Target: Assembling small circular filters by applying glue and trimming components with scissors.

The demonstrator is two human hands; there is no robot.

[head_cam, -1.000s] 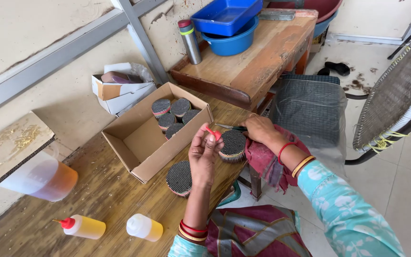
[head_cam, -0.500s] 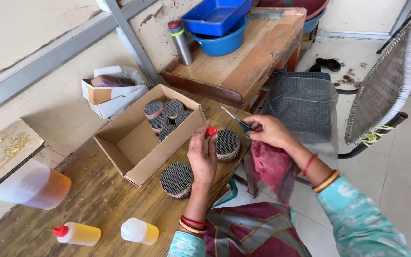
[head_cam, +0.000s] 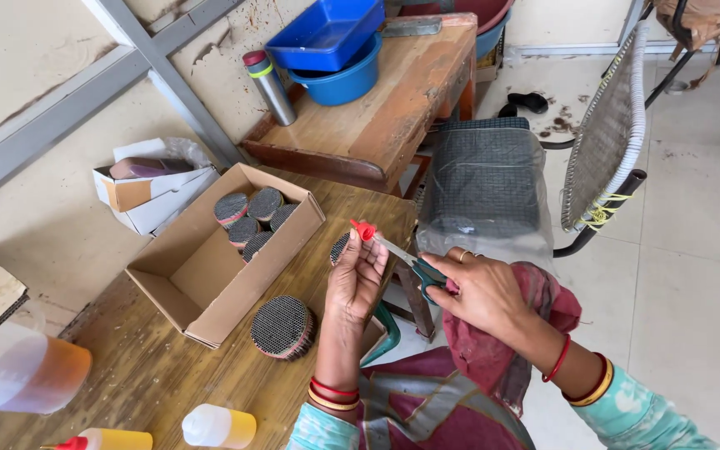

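While the left hand (head_cam: 357, 279) pinches a small red nozzle cap (head_cam: 366, 230) upright at its fingertips above the worktop's (head_cam: 110, 367) edge, the right hand (head_cam: 478, 292) is closed around scissors (head_cam: 414, 262) whose tip meets the cap; a clean snip likely needs the cap held steady and the blades square to it. Round mesh-faced discs (head_cam: 282, 327) lie on the wooden worktop beside an open cardboard box (head_cam: 202, 275) holding more, with squeeze bottles (head_cam: 218, 427) near. Beyond are a wooden bench (head_cam: 377, 125), blue tubs (head_cam: 331, 37) and a woven chair (head_cam: 606, 142).
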